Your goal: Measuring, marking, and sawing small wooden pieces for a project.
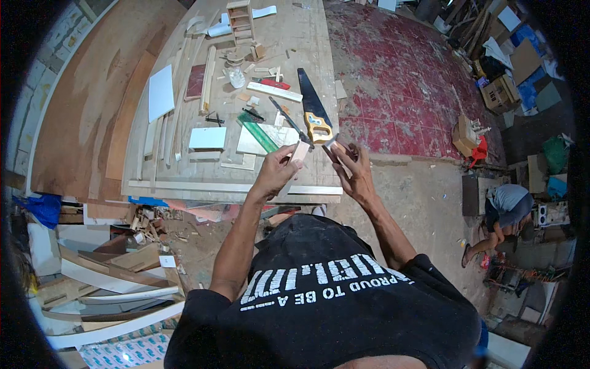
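Over the near edge of the workbench (pixel 221 172), my left hand (pixel 275 172) pinches a short pale wood block (pixel 300 151). Close by on the right, my right hand (pixel 356 172) is closed at the fingertips around a small greyish flat piece (pixel 332 142), whose kind I cannot make out. Just beyond both hands lies a handsaw (pixel 308 92) with a yellow and white handle. A long thin dark tool (pixel 285 115), perhaps a file, points toward the block. Left of it are a green ruler (pixel 261 136) and a pale flat board (pixel 251 141).
Farther up the bench are a red-handled tool (pixel 272 83), a wood strip (pixel 274 91), a clear jar (pixel 236 77) and a small wooden rack (pixel 240 23). Offcuts (pixel 117 283) pile up at lower left. Another person (pixel 509 209) bends down at far right.
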The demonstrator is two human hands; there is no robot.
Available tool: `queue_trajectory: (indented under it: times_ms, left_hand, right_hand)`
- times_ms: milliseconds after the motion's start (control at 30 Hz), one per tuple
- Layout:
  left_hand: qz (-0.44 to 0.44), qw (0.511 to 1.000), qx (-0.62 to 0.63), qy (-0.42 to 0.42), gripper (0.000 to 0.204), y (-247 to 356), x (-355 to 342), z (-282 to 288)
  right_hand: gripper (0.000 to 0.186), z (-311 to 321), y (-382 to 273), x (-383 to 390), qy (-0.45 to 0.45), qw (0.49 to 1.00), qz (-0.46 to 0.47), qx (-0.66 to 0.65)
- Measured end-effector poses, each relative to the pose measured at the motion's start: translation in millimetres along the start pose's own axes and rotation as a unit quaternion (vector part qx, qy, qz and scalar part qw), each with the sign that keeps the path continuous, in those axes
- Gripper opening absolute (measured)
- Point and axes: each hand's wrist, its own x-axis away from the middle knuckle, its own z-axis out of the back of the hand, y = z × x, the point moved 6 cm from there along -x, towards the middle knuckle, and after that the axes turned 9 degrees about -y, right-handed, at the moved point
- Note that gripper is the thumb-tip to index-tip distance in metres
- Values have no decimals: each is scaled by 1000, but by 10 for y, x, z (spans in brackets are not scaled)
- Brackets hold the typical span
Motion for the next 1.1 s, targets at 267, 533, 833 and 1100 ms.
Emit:
queue_trajectory:
  times_ms: [267, 533, 833, 1100]
  left_hand:
    - [-10, 986, 153, -68, 42, 103, -83, -36]
    - [-18, 970, 222, -95, 37, -36, -165, -3]
    - [-28, 954, 281, -101, 38, -6, -195, -14]
    - [-32, 945, 305, -112, 42, 10, -247, -68]
  right_hand:
    - [59, -165, -426, -199, 6, 994, 77, -74]
    - [53, 20, -323, -384, 54, 993, 74, -69]
    - [49, -10, -427, -436, 43, 996, 74, -39]
    - [47, 358, -158, -504, 110, 991, 59, -46]
